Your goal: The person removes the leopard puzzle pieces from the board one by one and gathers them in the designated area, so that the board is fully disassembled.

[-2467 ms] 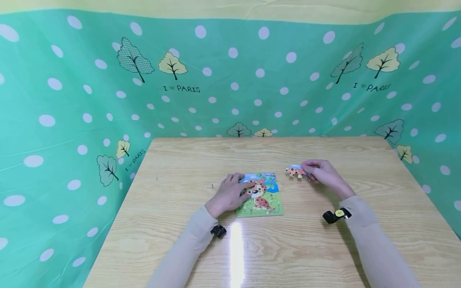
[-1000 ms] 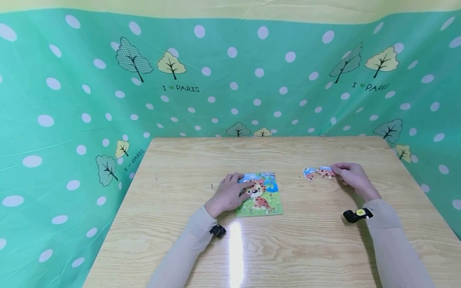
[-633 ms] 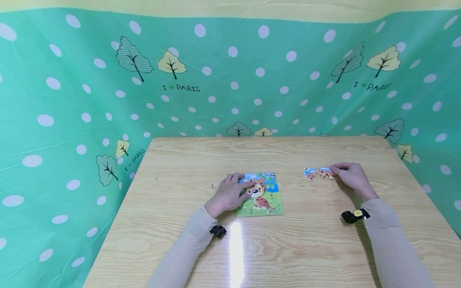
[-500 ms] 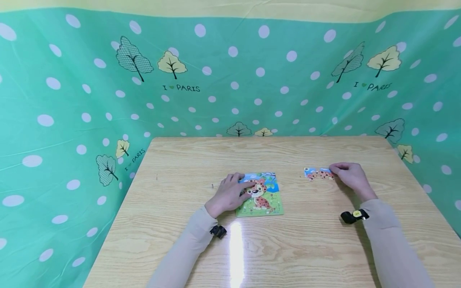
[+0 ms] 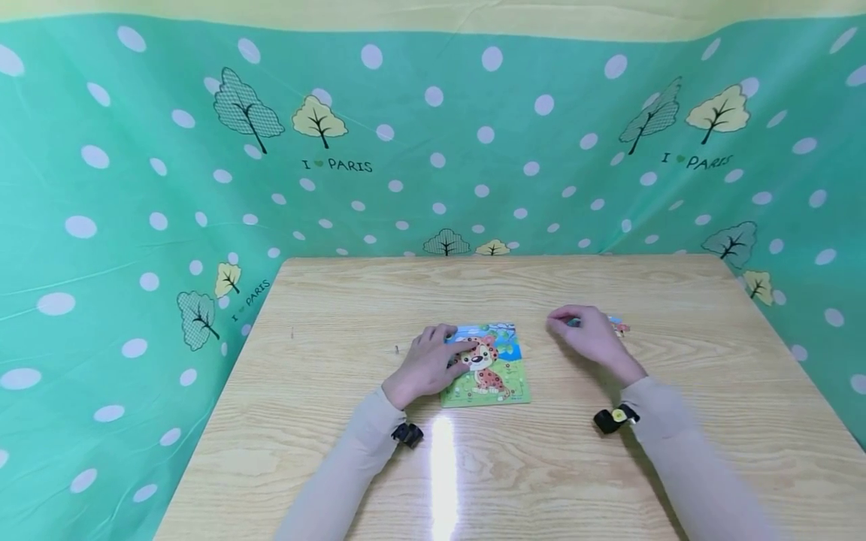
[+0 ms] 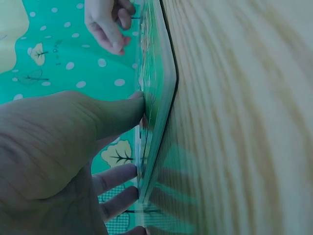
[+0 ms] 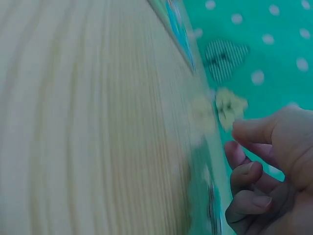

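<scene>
My left hand (image 5: 422, 364) rests on a square jigsaw puzzle (image 5: 501, 379) showing a spotted leopard cub, its extended fingers spread over the left side. In the left wrist view, the thumb (image 6: 122, 113) presses down on the puzzle's face while other fingers lie at its edge. To the right, my right hand (image 5: 591, 334) hovers over the table, blurred a little by motion. The right wrist view shows its fingers loosely curled (image 7: 247, 171) with nothing between them. Behind this hand lie small jigsaw pieces (image 5: 619, 326), blue and spotted orange, mostly hidden by it.
The wooden table (image 5: 528, 466) reaches back to a green polka-dot cloth (image 5: 406, 150) hanging behind and at both sides. A tiny dark speck (image 5: 397, 349) lies left of the puzzle. Each wrist wears a black strap-on camera (image 5: 408, 434).
The right hand first carried pieces rightward, then slid them together side by side. Since then it has released them and moved left. The left hand stays put on the puzzle.
</scene>
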Demonstrator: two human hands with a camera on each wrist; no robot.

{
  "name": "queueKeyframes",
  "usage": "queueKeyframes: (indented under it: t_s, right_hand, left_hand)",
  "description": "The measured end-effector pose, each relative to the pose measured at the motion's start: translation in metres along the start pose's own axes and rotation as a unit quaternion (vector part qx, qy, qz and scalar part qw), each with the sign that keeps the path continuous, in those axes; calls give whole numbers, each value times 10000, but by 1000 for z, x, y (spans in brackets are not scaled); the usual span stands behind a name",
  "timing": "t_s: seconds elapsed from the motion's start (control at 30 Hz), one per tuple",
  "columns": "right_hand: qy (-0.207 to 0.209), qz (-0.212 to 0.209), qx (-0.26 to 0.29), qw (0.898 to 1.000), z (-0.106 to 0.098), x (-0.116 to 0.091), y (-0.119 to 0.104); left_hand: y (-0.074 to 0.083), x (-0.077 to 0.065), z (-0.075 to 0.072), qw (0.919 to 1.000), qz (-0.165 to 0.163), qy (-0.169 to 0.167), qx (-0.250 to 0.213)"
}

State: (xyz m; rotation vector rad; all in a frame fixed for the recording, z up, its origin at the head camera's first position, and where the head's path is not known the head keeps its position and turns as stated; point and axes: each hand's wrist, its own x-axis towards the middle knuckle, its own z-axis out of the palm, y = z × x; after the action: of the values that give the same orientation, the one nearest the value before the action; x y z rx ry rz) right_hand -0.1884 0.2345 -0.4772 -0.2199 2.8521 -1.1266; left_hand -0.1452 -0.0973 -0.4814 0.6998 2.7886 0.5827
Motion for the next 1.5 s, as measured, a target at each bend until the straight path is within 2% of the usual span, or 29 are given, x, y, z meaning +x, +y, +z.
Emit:
queueKeyframes:
  t_s: [0.23,0.57,0.87,1.13,1.5]
  right_hand:
    - [-464,-304,82,9984,25,2,-26]
    - [-1142,-627,-111,9914,47,4,-42]
    - [-1438,-658,-545,9859,46,3,-54]
    - [-1723,-547,-695,9811,38,4,-62]
    - [-1845,-385,-1050,9764,36,9,-73]
  left_hand:
    - [4,-3,-5,10000,55,59,-25]
    - [4,-2,-5,10000,-11,27,-45]
    - [3,-2,-4,10000,6,25,3]
    - [1,-1,-3,10000,34,18,-17]
    - [2,-1,-2,10000,38,28,18]
